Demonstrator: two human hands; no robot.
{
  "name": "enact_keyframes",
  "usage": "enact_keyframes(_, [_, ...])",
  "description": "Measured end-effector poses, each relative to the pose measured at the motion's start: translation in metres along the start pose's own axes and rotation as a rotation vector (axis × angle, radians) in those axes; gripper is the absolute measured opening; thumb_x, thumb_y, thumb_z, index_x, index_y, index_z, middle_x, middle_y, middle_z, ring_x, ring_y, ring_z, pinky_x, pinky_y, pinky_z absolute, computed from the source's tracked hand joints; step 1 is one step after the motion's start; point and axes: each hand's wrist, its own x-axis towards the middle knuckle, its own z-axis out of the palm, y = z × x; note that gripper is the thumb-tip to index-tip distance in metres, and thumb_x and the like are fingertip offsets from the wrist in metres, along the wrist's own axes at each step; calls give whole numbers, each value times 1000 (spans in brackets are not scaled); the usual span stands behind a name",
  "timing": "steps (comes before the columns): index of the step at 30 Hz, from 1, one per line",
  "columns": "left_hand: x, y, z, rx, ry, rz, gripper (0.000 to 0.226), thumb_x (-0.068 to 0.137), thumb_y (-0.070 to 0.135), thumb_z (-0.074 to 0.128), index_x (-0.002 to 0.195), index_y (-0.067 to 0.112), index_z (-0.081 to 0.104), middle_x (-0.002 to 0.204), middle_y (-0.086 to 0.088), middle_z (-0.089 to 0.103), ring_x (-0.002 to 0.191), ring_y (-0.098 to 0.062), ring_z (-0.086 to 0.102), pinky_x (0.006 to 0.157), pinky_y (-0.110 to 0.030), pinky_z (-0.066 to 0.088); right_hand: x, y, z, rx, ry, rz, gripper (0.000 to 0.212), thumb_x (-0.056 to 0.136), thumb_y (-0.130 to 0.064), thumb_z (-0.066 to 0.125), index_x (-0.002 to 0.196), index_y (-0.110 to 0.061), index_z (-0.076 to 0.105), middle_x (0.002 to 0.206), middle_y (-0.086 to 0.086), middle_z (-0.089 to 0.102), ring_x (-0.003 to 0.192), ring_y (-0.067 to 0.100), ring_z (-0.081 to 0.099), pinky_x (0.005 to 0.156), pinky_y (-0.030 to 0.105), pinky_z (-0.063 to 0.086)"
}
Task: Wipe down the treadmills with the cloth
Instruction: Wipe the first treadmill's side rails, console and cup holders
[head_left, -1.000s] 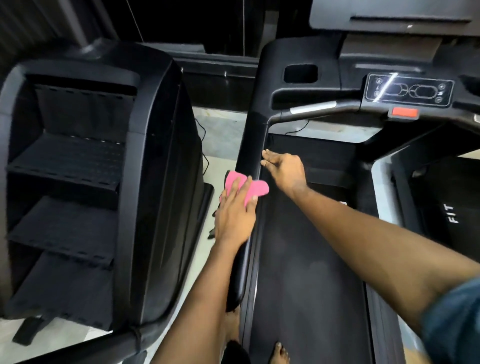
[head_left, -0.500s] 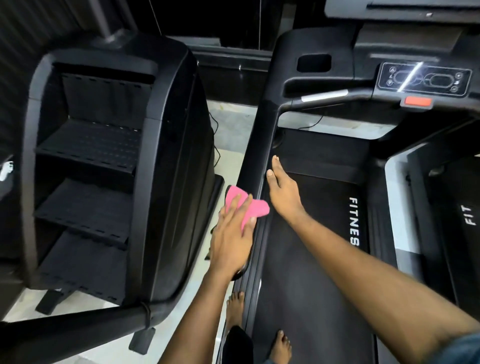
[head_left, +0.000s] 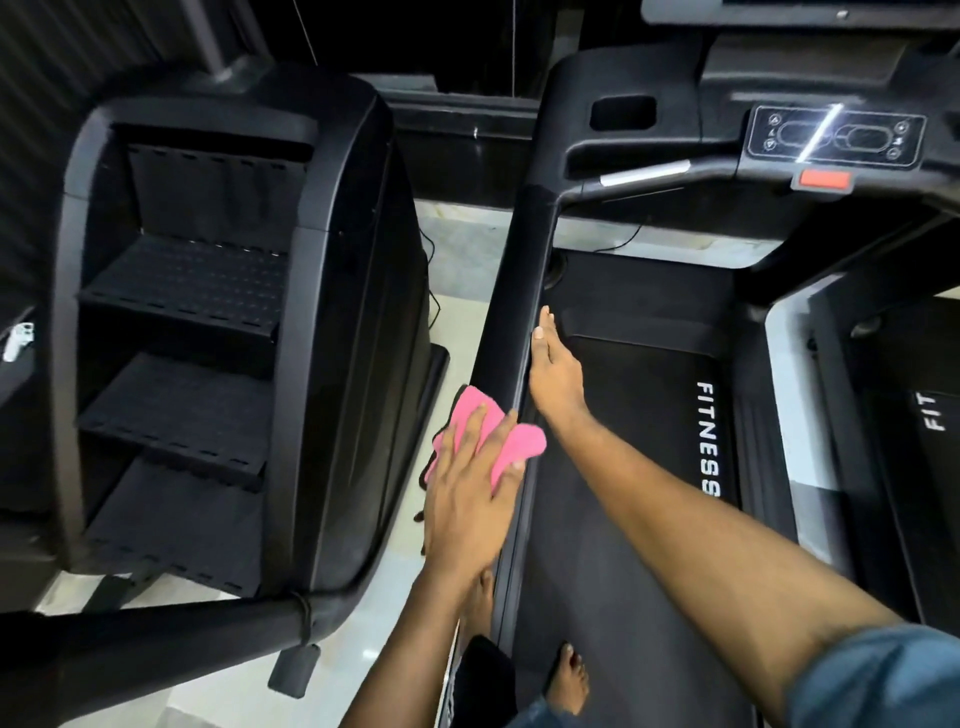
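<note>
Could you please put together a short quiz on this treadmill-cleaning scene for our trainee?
1. True or false: the left hand presses the pink cloth against the treadmill's side rail.
2. What colour is the button under the control panel? A green, B red, C yellow.
3. Fill in: the word printed on the belt reads ___.
Key: 1 true; 2 B; 3 FITNESS.

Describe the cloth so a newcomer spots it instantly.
Find the treadmill with FITNESS on its belt, then follow its black left upright down. Pressed under the left hand is the cloth: the only bright pink thing among black machines.
</note>
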Motion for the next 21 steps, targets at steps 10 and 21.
enact_keyframes(10, [-32, -3, 4, -113, 143, 21, 51, 102, 35, 38, 153, 40, 38, 160, 24, 27, 148, 9, 8, 121, -22, 7, -19, -12, -18, -32, -63, 61, 46, 110, -37, 37, 155, -26, 40, 161, -7, 36, 150, 10, 29, 116, 17, 18])
enact_keyframes(21, [101, 66, -85, -360, 302, -59, 39, 101, 40, 41, 137, 36, 55, 122, -4, 68, 113, -25, 62, 95, -37, 49, -32, -52, -97, -37, 105, 12, 38, 108, -37, 44, 132, -21, 68, 133, 2, 67, 129, 20, 56, 102, 24, 37])
